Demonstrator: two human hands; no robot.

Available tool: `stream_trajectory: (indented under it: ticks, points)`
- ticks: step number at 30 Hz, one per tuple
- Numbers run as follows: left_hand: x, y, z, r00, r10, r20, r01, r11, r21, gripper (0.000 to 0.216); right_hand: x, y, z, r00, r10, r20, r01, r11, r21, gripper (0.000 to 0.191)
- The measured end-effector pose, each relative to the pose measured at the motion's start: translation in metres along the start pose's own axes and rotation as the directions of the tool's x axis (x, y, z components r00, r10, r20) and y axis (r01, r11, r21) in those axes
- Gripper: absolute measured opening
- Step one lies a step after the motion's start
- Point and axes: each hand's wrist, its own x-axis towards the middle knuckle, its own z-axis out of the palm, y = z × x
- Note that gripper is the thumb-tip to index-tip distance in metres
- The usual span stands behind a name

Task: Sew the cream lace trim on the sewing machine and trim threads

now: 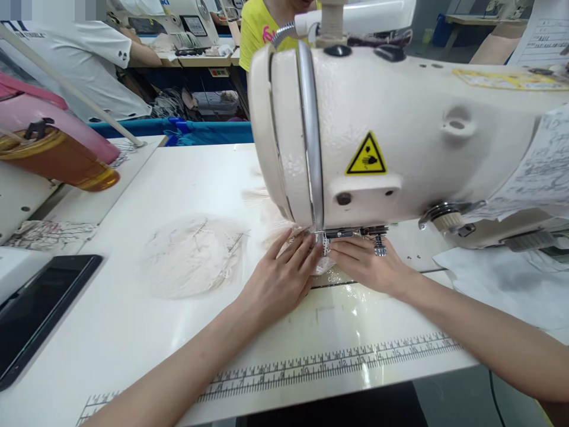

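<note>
A cream sewing machine (400,130) fills the upper right of the head view. Under its presser foot (326,237) lies a small pale lace fabric piece (323,265). My left hand (280,276) lies flat on that piece from the left, fingers stretched toward the foot. My right hand (368,264) presses the same piece from the right, fingers extended and close together, fingertips almost meeting the left ones. Most of the fabric is hidden under both hands.
A round pile of pale lace pieces (193,255) lies left of my hands on the white table (146,332). A dark tablet (35,311) sits at the left edge, a printed ruler (338,362) along the front. Other people sit at the back.
</note>
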Motion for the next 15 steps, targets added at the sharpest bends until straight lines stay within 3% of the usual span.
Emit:
stream_trajectory:
  ticks: [10, 15]
  points:
    - [0.0001, 0.0033, -0.0012, 1.000, 0.002, -0.025, -0.001, 1.000, 0.017, 0.035, -0.0019, 0.0085, 0.0047, 0.999, -0.018, -0.050, 0.015, 0.998, -0.058, 0.023]
    - [0.0033, 0.0032, 0.0007, 0.999, -0.016, -0.032, 0.017, 0.999, 0.032, 0.035, 0.0031, 0.0075, -0.0020, 1.000, -0.008, -0.015, 0.007, 0.993, -0.118, 0.020]
